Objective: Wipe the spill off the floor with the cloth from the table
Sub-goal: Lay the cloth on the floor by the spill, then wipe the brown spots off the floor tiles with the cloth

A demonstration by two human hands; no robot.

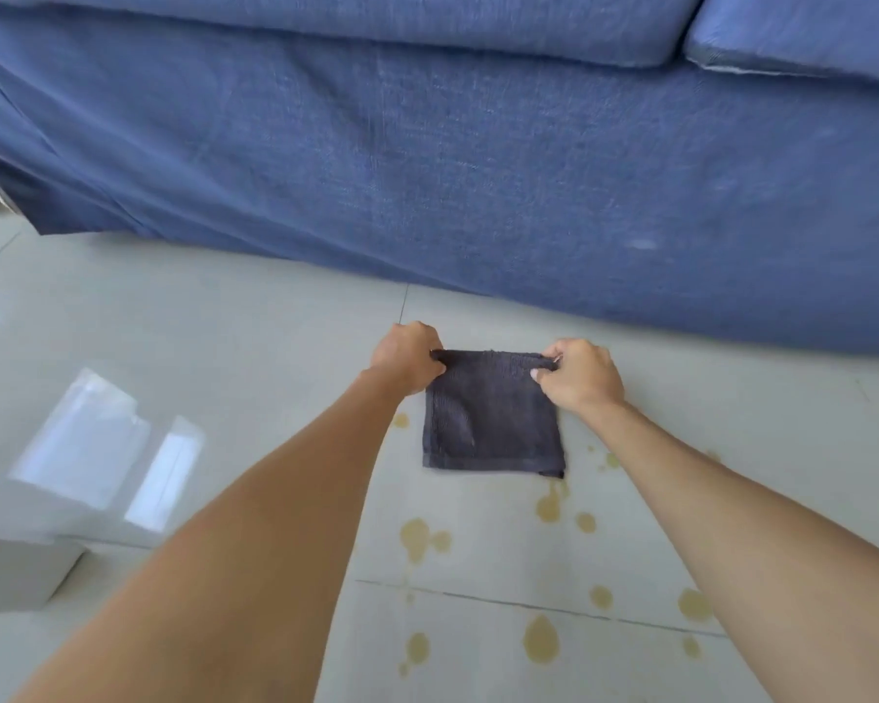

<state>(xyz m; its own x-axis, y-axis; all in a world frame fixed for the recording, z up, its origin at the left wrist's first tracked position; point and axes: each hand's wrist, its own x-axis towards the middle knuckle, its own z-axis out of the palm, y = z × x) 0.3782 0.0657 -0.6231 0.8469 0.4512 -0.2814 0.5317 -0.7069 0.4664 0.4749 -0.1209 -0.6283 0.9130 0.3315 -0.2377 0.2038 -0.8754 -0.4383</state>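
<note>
A dark grey square cloth (493, 418) hangs in front of me over the pale tiled floor. My left hand (407, 357) pinches its top left corner. My right hand (582, 375) pinches its top right corner. The cloth's lower edge is close to the floor; whether it touches I cannot tell. Yellow-brown spill drops (541, 639) are scattered over the tiles below and to the right of the cloth, with more blots (416, 537) nearer to me. Both forearms reach in from the bottom of the view.
A blue fabric-covered sofa (478, 159) runs across the whole far side, its skirt reaching the floor just beyond the cloth. A pale grey block (16, 570) sits at the lower left. Glossy reflections lie on the tiles at the left.
</note>
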